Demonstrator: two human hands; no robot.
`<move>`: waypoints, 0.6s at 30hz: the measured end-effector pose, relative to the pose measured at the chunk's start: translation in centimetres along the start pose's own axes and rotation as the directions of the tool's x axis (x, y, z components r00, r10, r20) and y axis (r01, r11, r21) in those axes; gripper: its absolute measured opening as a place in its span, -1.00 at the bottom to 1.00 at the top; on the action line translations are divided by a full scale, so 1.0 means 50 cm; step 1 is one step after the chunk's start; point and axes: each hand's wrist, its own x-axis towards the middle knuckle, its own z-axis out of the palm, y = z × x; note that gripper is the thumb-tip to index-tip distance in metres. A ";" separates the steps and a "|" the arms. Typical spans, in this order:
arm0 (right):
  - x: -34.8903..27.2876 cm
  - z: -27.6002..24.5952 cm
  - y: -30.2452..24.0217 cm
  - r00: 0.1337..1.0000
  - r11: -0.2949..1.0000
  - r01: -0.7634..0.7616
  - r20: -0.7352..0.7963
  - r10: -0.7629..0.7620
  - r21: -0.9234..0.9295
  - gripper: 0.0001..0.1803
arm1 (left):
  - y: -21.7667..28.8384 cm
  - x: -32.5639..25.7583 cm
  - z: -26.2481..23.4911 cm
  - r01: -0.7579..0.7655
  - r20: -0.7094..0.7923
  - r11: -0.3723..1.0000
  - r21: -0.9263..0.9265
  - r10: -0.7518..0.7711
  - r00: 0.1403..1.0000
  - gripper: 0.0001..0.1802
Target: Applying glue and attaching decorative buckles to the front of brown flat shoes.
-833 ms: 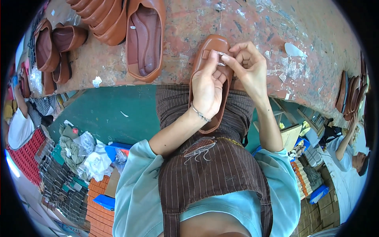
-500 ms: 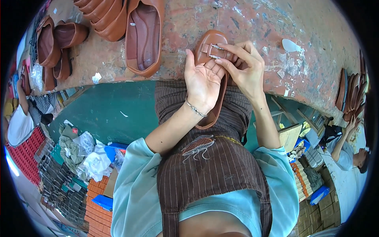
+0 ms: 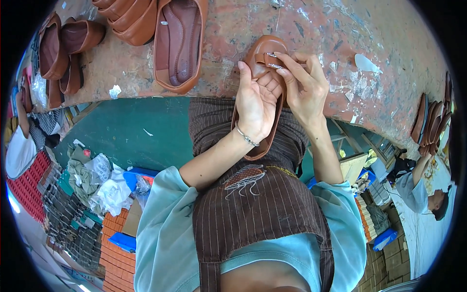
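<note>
A brown leather loafer (image 3: 256, 54) lies between my hands, its toe on the bench edge and its heel toward my lap. My left hand (image 3: 256, 105) is palm up with the thumb stuck out; its curled fingers reach into the shoe's opening, under the upper, and hold it. A strap with a rhinestone buckle (image 3: 272, 61) crosses the upper. Thumb and fingers of my right hand (image 3: 306, 83) pinch at the right side of this buckle. The right hand's fingertips partly cover the buckle and strap.
The bench (image 3: 243, 19) is scuffed and spotted with glue. At the left stand a single brown loafer (image 3: 181, 53), a stack of loafers (image 3: 129, 22) and several more shoes (image 3: 58, 53). A white scrap (image 3: 367, 63) lies at the right, more shoes (image 3: 432, 121) beyond. Another person (image 3: 418, 187) sits far right.
The shoe and both hands have shifted slightly right. My right fingers have drawn closer over the buckle, covering more of its right side. My left fingers stay inside the shoe.
</note>
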 end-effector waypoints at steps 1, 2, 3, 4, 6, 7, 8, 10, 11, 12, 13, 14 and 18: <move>0.005 -0.003 0.007 1.000 1.000 0.001 0.003 -0.001 0.001 -0.77 | 0.001 0.001 -0.005 -0.001 -0.002 1.000 -0.002 0.001 1.000 -0.29; 0.012 -0.006 0.020 0.999 0.997 -0.038 -0.005 0.038 0.074 -0.82 | 0.002 0.001 -0.014 0.013 0.007 1.000 -0.016 -0.013 1.000 -0.35; 0.018 -0.011 0.028 0.997 0.986 -0.076 -0.010 0.078 0.148 -0.86 | 0.002 0.001 -0.020 0.028 0.017 0.999 -0.030 -0.027 0.999 -0.41; 0.028 -0.019 0.027 0.985 0.972 -0.174 0.030 0.171 0.159 -0.88 | 0.003 0.000 -0.014 0.030 0.017 0.999 -0.031 -0.029 0.999 -0.41; 0.036 -0.027 0.021 0.958 0.915 -0.285 0.070 0.277 0.284 -0.87 | 0.006 -0.005 0.002 0.041 -0.044 0.999 -0.031 -0.042 0.998 -0.41; 0.036 -0.031 0.017 0.920 0.829 -0.389 0.123 0.372 0.401 -0.86 | 0.005 -0.005 0.001 0.040 -0.044 0.999 -0.033 -0.042 0.998 -0.41; 0.033 -0.034 0.011 0.932 0.844 -0.349 0.062 0.356 0.407 -0.84 | 0.003 -0.005 0.000 0.039 -0.047 0.999 -0.026 -0.040 0.998 -0.41; 0.032 -0.035 0.004 0.988 0.964 -0.145 -0.020 0.153 0.224 -0.82 | 0.002 -0.005 -0.001 0.039 -0.051 0.999 -0.020 -0.040 0.998 -0.41; 0.030 -0.036 0.000 0.996 0.997 0.070 -0.059 -0.069 0.019 -0.80 | 0.002 -0.004 -0.001 0.032 -0.044 0.999 -0.034 -0.033 0.998 -0.40; 0.026 -0.035 -0.006 0.991 0.989 0.126 -0.021 -0.128 -0.077 -0.72 | 0.002 -0.004 -0.001 0.025 -0.037 0.999 -0.048 -0.027 0.999 -0.40; 0.021 -0.029 -0.003 0.992 0.989 0.125 -0.022 -0.127 -0.078 -0.72 | 0.002 -0.005 -0.001 0.027 -0.037 0.999 -0.047 -0.029 0.999 -0.40; 0.012 -0.020 0.006 0.984 0.981 0.173 -0.038 -0.176 -0.083 -0.69 | 0.002 -0.007 0.000 0.012 -0.010 0.999 -0.050 -0.012 1.000 -0.39; -0.008 0.001 0.009 0.974 0.976 0.202 -0.086 -0.209 -0.083 -0.60 | 0.002 -0.007 0.006 -0.003 0.013 1.000 0.002 0.003 1.000 -0.28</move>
